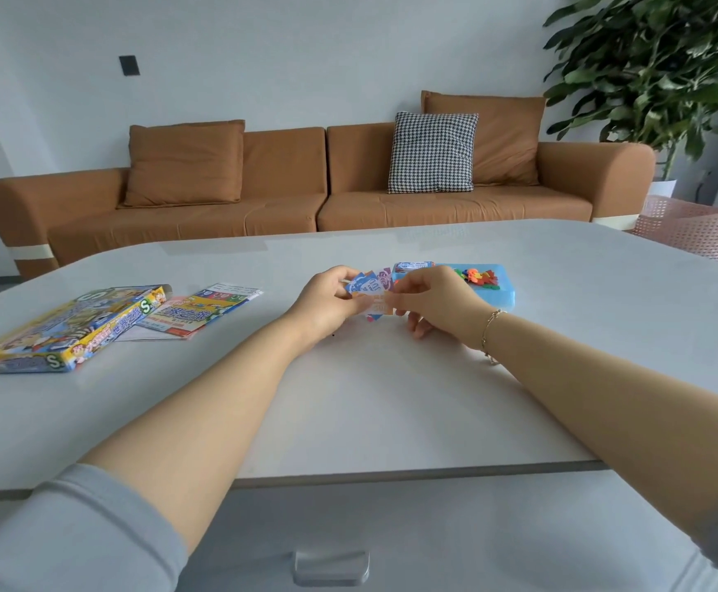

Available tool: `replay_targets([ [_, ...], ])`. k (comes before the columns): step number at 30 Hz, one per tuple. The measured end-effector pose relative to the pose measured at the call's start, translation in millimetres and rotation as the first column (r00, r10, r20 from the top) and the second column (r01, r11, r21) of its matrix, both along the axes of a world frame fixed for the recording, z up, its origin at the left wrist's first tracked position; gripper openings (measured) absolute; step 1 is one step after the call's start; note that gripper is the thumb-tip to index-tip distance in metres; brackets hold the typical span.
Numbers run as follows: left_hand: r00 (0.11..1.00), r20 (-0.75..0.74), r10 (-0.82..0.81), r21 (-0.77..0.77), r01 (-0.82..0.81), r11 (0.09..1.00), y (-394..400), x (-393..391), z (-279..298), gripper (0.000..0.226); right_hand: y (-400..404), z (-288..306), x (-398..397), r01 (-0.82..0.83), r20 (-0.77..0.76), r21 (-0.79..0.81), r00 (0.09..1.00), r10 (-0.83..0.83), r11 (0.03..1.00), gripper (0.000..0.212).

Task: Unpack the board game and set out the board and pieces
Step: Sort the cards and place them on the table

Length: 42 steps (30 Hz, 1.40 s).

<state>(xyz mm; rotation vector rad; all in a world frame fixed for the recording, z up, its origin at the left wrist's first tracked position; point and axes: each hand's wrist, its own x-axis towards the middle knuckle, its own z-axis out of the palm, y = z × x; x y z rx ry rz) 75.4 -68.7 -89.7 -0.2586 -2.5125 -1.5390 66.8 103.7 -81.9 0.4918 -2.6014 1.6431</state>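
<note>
Both hands meet over the middle of the white table [391, 399]. My left hand [327, 303] grips a fanned bundle of colourful paper game notes [370, 288]. My right hand [436, 299] pinches the right end of the same bundle. Just behind my right hand a blue plastic tray [500, 288] holds small orange, red and green pieces [478, 276] and a card stack [412, 266]. The colourful game box [62, 331] lies at the left. A folded game board with leaflets [199, 311] lies beside it.
A brown sofa [314, 181] with cushions stands beyond the table. A leafy plant [656, 66] and a pink mesh basket [694, 226] are at the far right. A drawer handle [331, 568] shows below the table's near edge.
</note>
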Motion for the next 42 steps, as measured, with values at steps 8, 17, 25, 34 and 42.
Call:
replay_targets([
  [8, 0.985, -0.174, -0.018, -0.192, -0.016, 0.981, -0.4, 0.0, -2.7, 0.030, 0.0, -1.4, -0.3, 0.092, -0.360, 0.266, 0.933, 0.010, 0.960, 0.010],
  [17, 0.992, -0.119, 0.037, -0.452, -0.088, 0.888, 2.3, -3.7, -3.7, 0.014, 1.6, 2.6, -0.8, 0.163, -0.579, 0.313, 0.813, 0.052, 0.936, 0.034],
  [25, 0.993, -0.118, 0.027, -0.339, -0.066, 0.939, -3.2, -5.8, -8.1, 0.025, -0.5, -1.9, -6.8, 0.208, -0.529, 0.416, 0.847, 0.049, 0.885, 0.023],
  [34, 0.961, -0.275, -0.035, -0.421, -0.087, 0.903, -2.5, -3.8, -8.9, 0.017, 0.7, -5.6, -6.0, 0.256, -0.405, 0.564, 0.914, -0.007, 0.785, 0.040],
  [42, 0.965, -0.257, -0.058, -0.502, -0.082, 0.861, 0.7, 0.0, -6.6, 0.021, -6.3, -3.6, -2.5, 0.166, -0.282, 0.494, 0.959, -0.023, 0.853, 0.022],
])
